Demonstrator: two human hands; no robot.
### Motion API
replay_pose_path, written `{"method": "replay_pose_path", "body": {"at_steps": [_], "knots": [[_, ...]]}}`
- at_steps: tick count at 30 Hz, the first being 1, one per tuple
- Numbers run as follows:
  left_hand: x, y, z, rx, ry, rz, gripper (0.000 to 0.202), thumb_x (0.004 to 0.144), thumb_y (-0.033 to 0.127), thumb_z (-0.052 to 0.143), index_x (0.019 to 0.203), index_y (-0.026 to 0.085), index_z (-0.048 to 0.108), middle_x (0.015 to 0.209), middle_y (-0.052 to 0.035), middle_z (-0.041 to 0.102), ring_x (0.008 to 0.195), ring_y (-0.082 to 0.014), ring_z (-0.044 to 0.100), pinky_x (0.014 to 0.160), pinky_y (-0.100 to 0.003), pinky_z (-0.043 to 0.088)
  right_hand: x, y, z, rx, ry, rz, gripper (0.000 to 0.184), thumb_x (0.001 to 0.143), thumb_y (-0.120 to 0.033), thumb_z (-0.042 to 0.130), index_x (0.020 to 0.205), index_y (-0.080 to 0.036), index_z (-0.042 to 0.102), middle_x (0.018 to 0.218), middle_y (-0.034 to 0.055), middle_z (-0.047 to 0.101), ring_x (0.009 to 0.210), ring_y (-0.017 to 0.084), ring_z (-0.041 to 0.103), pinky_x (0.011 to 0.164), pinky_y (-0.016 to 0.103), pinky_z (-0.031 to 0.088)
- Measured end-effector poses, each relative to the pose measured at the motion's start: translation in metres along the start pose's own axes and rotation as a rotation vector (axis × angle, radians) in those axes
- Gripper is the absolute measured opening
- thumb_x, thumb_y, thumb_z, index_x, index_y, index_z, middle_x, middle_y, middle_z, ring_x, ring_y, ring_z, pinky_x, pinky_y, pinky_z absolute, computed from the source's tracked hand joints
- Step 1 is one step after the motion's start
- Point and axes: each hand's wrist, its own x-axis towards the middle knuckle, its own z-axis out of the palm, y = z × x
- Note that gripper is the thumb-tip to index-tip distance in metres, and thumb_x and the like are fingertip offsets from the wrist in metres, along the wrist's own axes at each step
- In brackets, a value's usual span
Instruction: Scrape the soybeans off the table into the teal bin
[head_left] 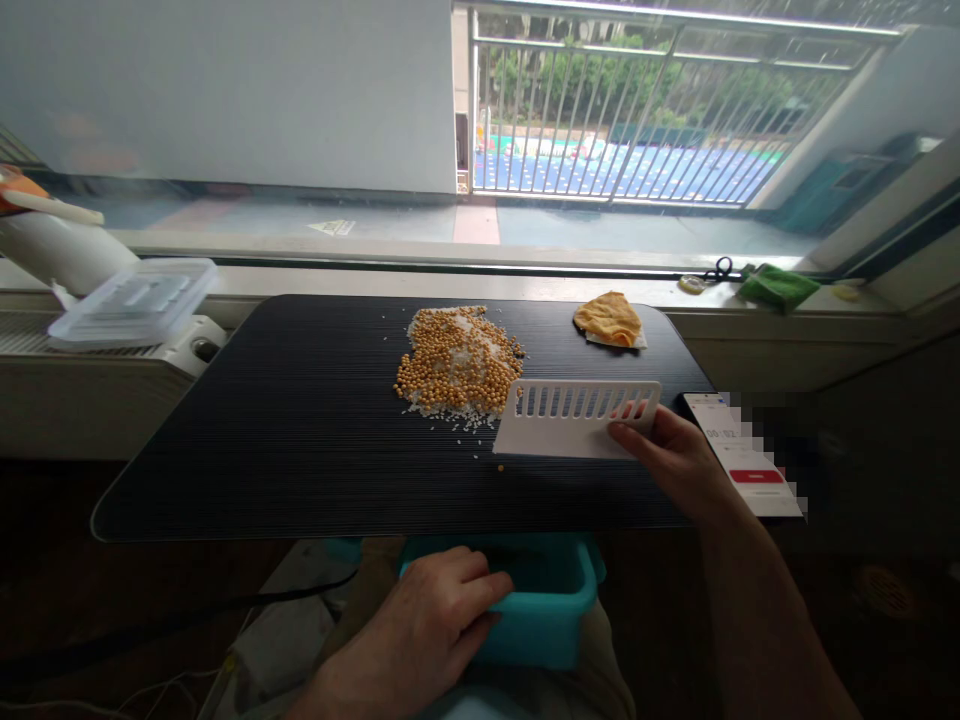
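A pile of yellow beans mixed with white rice grains (pixel 459 362) lies on the dark ribbed table (pixel 300 440), just right of its middle. My right hand (pixel 675 462) is closed on the right end of a white slotted plastic scraper (pixel 577 418), which stands on the table with its left end touching the pile's right edge. My left hand (pixel 431 620) grips the near left rim of a teal plastic bin (pixel 551 600) held below the table's front edge. A few stray beans and grains lie around the pile.
A yellow cloth (pixel 609 320) lies at the table's far right. A phone (pixel 742 455) with a lit screen rests by my right wrist. A clear lidded box (pixel 135 300) sits at left on a ledge. Scissors (pixel 720 270) and a green cloth (pixel 776 287) lie on the windowsill.
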Motion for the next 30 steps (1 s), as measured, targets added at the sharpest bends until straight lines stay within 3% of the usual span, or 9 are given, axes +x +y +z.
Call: {"method": "replay_pose_path", "body": {"at_steps": [3,5,7,11,13,22,30], "knots": [[-0.001,-0.001,0.000,0.000,0.014,-0.007,0.024,0.087,0.003,0.063,0.106,0.019,0.064,0.092,-0.0023,0.061,0.083,-0.0209,0.059,0.072,-0.030,0.044,-0.009,0.000,-0.006,0.021,-0.135,0.074,0.026,0.074,-0.045,0.078,0.086,-0.022,0.074,0.082,0.0033,0.071,0.077,0.019,0.064,0.070,0.029,0.053],[-0.002,-0.001,0.001,0.001,0.024,0.000,0.025,0.087,0.003,0.063,0.107,0.019,0.064,0.092,-0.0026,0.060,0.083,-0.0209,0.059,0.071,-0.029,0.044,-0.013,0.001,-0.008,0.053,-0.159,0.112,0.026,0.073,-0.044,0.080,0.088,-0.023,0.075,0.085,0.0034,0.072,0.079,0.019,0.065,0.072,0.028,0.053],[-0.002,-0.002,0.001,0.001,0.028,0.011,0.025,0.087,0.002,0.063,0.106,0.018,0.064,0.090,-0.0025,0.060,0.082,-0.0208,0.059,0.070,-0.029,0.043,-0.013,0.003,-0.009,0.092,-0.055,0.094,0.025,0.071,-0.043,0.082,0.086,-0.024,0.074,0.084,0.0017,0.072,0.080,0.017,0.064,0.072,0.026,0.053],[-0.001,-0.002,0.001,-0.010,0.021,0.003,0.023,0.088,0.003,0.062,0.105,0.019,0.064,0.090,-0.0019,0.060,0.082,-0.0202,0.059,0.071,-0.029,0.042,0.002,0.010,-0.004,0.104,0.296,-0.025,0.023,0.070,-0.040,0.083,0.079,-0.024,0.070,0.081,-0.0025,0.067,0.079,0.013,0.060,0.073,0.022,0.050],[-0.001,-0.001,0.001,-0.015,0.014,-0.009,0.023,0.089,0.003,0.061,0.105,0.019,0.064,0.090,-0.0016,0.060,0.082,-0.0200,0.058,0.071,-0.029,0.042,0.010,0.012,-0.002,0.091,0.343,-0.059,0.022,0.071,-0.039,0.082,0.078,-0.023,0.069,0.081,-0.0028,0.066,0.079,0.013,0.059,0.073,0.022,0.050],[-0.004,-0.001,0.001,-0.018,0.013,-0.020,0.025,0.088,0.001,0.061,0.104,0.019,0.064,0.089,-0.0012,0.059,0.082,-0.0197,0.057,0.070,-0.029,0.041,0.019,0.012,0.001,0.045,0.224,-0.007,0.024,0.074,-0.041,0.080,0.085,-0.022,0.069,0.081,-0.0014,0.066,0.077,0.015,0.060,0.066,0.024,0.050],[-0.002,-0.001,0.001,-0.013,0.015,-0.008,0.025,0.087,0.000,0.062,0.102,0.019,0.064,0.088,-0.0009,0.059,0.081,-0.0191,0.058,0.070,-0.028,0.041,0.023,0.013,0.005,0.118,0.253,-0.028,0.026,0.071,-0.041,0.082,0.081,-0.023,0.067,0.080,-0.0023,0.065,0.076,0.014,0.059,0.067,0.024,0.050]]}}
